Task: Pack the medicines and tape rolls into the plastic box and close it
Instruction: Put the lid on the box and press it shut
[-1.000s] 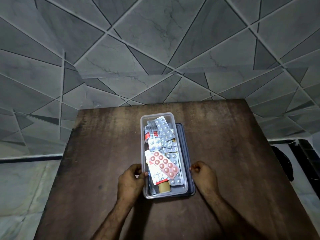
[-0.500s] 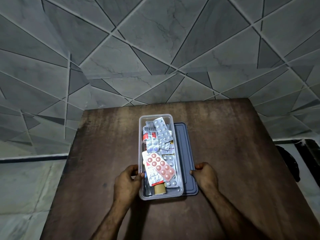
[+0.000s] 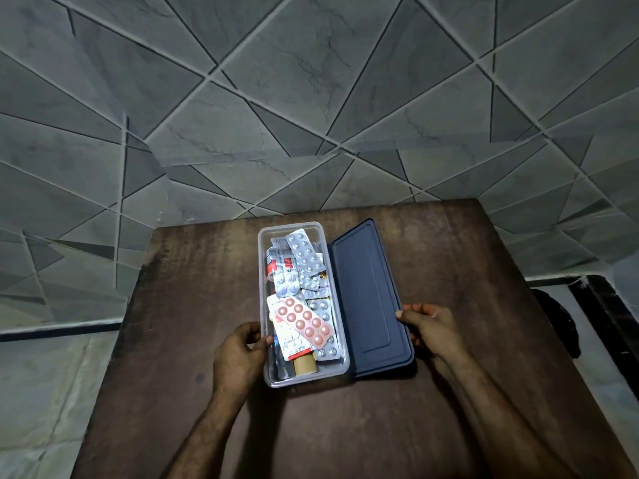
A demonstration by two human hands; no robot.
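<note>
A clear plastic box (image 3: pixel 263 288) stands on the brown table (image 3: pixel 179 305), filled with several blister strips of pills, among them one with pink tablets (image 3: pixel 304 322) and a silver one (image 3: pixel 306 259). A brown cardboard tape core (image 3: pixel 304 364) shows at the box's near end. My left hand (image 3: pixel 238 357) grips the box's left wall near the front. The dark blue lid (image 3: pixel 366 299) lies just right of the box, underside up. My right hand (image 3: pixel 430 328) pinches the lid's right edge, which looks raised a little.
The table stands against a grey tiled wall (image 3: pixel 311 98). A pale floor (image 3: pixel 41 375) shows to the left, and a dark object (image 3: pixel 556 323) lies past the table's right edge.
The box has slid left off the lid, which now lies uncovered beside it. My right hand moved right and took hold of the lid's outer edge.
</note>
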